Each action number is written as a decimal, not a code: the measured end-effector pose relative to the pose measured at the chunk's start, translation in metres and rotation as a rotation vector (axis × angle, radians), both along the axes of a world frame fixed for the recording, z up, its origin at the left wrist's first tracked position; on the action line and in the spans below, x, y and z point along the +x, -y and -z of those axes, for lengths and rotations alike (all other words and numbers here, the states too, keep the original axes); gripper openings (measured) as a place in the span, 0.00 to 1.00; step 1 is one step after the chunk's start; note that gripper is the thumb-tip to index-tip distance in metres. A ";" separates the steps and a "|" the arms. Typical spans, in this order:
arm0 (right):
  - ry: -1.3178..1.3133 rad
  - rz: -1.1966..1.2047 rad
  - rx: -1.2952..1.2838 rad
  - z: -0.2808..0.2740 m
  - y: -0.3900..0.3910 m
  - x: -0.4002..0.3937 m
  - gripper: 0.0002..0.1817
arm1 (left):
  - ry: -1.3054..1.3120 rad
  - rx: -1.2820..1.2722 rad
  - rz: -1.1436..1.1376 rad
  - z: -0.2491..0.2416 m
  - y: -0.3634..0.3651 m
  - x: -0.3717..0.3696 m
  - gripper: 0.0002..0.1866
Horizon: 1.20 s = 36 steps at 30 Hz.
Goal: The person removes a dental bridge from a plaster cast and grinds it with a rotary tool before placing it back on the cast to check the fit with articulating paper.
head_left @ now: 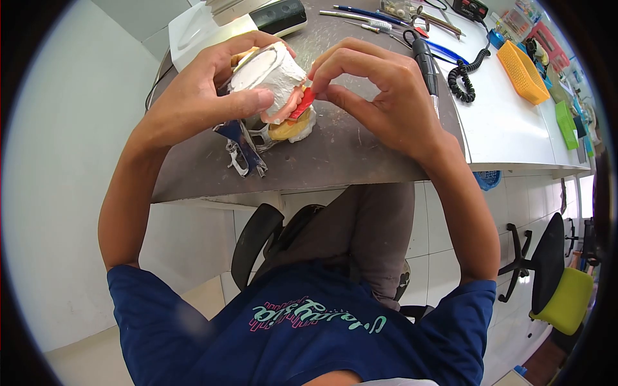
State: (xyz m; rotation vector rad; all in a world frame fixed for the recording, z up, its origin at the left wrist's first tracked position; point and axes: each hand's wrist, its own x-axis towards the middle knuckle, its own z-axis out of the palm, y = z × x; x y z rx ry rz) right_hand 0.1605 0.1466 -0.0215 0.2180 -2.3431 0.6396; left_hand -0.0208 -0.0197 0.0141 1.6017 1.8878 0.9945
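Note:
My left hand [201,96] is wrapped round a white plaster dental cast [273,76], its thumb across the plaster. Pink gum material with teeth [286,110] runs along the cast's lower edge. Beneath it sits a yellowish lower cast [288,130], and a metal articulator frame [243,147] sticks out toward me. With thumb and fingertips my right hand [380,83] pinches a strip of red articulating paper [302,105], whose other end lies between the upper and lower casts. How far it reaches inside is hidden.
A black handpiece [423,61] lies right of my right hand, with a coiled cord [465,83] beyond. Long slim tools [370,19] lie at the back. A white device [206,35] stands back left; a yellow basket [523,72] sits on the white table. The bench's front edge is near me.

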 end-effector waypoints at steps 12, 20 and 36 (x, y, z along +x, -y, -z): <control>-0.201 0.007 0.174 0.005 0.002 -0.001 0.06 | 0.023 -0.014 0.002 0.000 0.000 0.001 0.39; -0.188 -0.014 0.094 0.004 0.004 -0.002 0.06 | 0.015 -0.031 -0.016 0.001 0.000 -0.003 0.40; -0.174 0.040 0.081 0.004 0.005 0.002 0.16 | 0.024 -0.038 0.023 -0.003 -0.001 0.003 0.41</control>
